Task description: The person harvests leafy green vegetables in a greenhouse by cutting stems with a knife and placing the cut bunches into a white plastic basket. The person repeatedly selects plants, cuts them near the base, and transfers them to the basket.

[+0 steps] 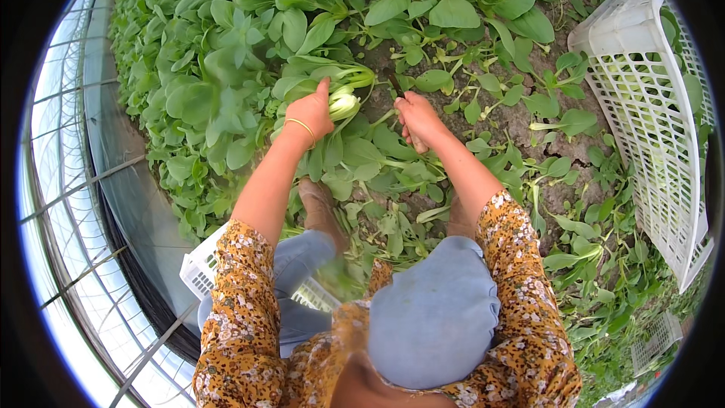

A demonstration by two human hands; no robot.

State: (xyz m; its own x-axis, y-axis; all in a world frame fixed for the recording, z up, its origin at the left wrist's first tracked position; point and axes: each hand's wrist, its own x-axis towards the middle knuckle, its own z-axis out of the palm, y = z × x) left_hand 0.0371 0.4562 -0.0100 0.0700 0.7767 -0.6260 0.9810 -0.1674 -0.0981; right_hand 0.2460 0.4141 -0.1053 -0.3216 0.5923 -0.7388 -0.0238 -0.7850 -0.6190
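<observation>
My left hand point(311, 110), with a thin yellow bangle at the wrist, grips leafy green heads with pale stalks point(344, 103), which look like bok choy. Their stalk ends point right, towards the other hand. Slightly to the right, my right hand point(418, 120) is closed around the wooden handle of a knife point(396, 84); its dark, narrow blade points up and away from me. The blade is apart from the stalks. Loose leaves point(368, 153) lie on the ground below both hands. Part of the left fingers is hidden by the greens.
Dense standing greens point(198, 79) fill the left and far side. A white plastic crate point(651, 96) holding greens stands at right, tilted in view. Another white crate point(198, 269) is by my left leg. Cut leaves litter the soil point(504, 119). A greenhouse wall point(73, 181) runs along the left.
</observation>
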